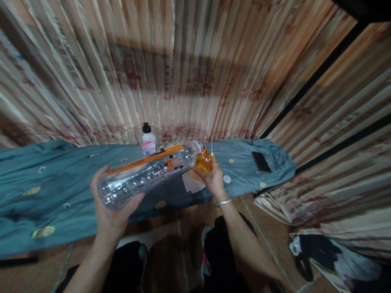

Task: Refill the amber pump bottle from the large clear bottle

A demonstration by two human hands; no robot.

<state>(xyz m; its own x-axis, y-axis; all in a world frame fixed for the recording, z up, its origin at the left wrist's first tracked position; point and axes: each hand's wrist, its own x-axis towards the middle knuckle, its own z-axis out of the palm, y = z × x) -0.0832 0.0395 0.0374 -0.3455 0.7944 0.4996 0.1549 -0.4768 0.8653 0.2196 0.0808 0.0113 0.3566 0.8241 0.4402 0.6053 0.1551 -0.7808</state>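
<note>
My left hand point(113, 203) is wrapped round the base of a large clear plastic bottle point(149, 173) with an orange-edged label. The bottle is tilted, its neck pointing right and slightly up. At its mouth is a small orange bottle point(204, 160), gripped in my right hand point(214, 179), which wears a bracelet. The two mouths overlap in view; whether they touch, I cannot tell. Any liquid moving between them is not visible. Below the orange bottle lies a pale scalloped cloth or mat point(193, 183). A white round cap point(227, 179) rests right of my right hand.
A squeeze bottle with black cap point(148, 142) stands at the back of the teal cloth-covered surface point(55, 199). To the right lies a dark phone point(261, 162). A patterned curtain point(189, 73) hangs close behind. Dark bars point(314, 77) cross the right side; clothes point(332, 256) lie lower right.
</note>
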